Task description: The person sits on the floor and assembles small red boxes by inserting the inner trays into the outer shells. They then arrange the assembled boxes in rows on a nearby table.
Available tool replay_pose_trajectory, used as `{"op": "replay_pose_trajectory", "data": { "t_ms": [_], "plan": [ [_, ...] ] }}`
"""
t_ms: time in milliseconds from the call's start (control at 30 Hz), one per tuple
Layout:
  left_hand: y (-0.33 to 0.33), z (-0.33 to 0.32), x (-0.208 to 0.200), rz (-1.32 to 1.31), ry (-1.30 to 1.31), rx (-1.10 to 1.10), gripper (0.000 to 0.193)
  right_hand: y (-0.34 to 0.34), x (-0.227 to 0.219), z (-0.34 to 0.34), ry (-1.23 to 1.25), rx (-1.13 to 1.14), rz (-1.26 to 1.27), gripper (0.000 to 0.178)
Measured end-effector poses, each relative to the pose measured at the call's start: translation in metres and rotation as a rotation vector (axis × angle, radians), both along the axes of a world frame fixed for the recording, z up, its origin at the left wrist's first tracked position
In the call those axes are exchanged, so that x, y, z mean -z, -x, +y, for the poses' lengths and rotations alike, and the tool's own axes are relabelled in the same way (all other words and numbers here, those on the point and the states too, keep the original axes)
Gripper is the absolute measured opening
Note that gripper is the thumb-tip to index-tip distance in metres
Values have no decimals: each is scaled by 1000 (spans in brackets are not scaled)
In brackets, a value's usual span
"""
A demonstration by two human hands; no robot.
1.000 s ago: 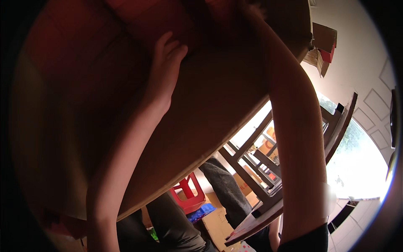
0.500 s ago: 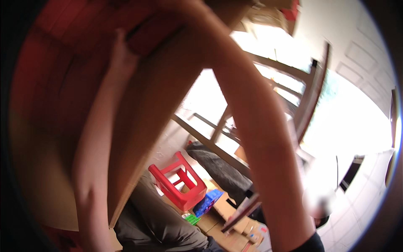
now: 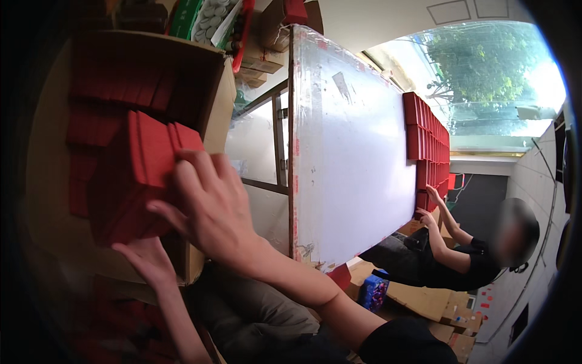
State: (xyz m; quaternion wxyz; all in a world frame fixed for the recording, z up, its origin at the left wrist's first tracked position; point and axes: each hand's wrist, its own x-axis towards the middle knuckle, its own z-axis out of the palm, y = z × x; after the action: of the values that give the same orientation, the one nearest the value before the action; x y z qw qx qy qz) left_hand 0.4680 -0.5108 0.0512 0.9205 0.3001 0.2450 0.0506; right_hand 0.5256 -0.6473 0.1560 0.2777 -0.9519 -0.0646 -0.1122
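Note:
Between my two hands is a small stack of red boxes (image 3: 148, 164), tilted and slightly blurred. My right hand (image 3: 212, 197) grips its near right side, thumb and fingers spread around it. My left hand (image 3: 148, 261) supports it from below, palm up, with the fingers partly hidden under the boxes. The stack is over the opening of a large cardboard carton (image 3: 221, 115). Rows of more red boxes (image 3: 118, 85) lie inside that carton.
A white-topped table (image 3: 345, 151) stands to the right, with rows of red boxes (image 3: 430, 139) along its far side. A co-worker (image 3: 454, 261) reaches to those boxes. A green container of round pieces (image 3: 206, 24) is behind the carton. Flattened cardboard (image 3: 418, 297) lies on the floor.
My hands have come out from deep inside the carton and now hold the red box stack. The view has swung, bringing the tabletop and co-worker into sight.

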Motion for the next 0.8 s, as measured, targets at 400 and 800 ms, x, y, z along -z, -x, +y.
{"op": "replay_pose_trajectory", "data": {
  "t_ms": [400, 800],
  "plan": [
    [194, -182, -82, -591, -755, 692, 56, 333, -32, -208, -556, 674, -64, 32],
    [178, -227, -50, -649, -1209, 844, 52, 340, -47, -319, -87, 355, 123, 78]
  ]
}}
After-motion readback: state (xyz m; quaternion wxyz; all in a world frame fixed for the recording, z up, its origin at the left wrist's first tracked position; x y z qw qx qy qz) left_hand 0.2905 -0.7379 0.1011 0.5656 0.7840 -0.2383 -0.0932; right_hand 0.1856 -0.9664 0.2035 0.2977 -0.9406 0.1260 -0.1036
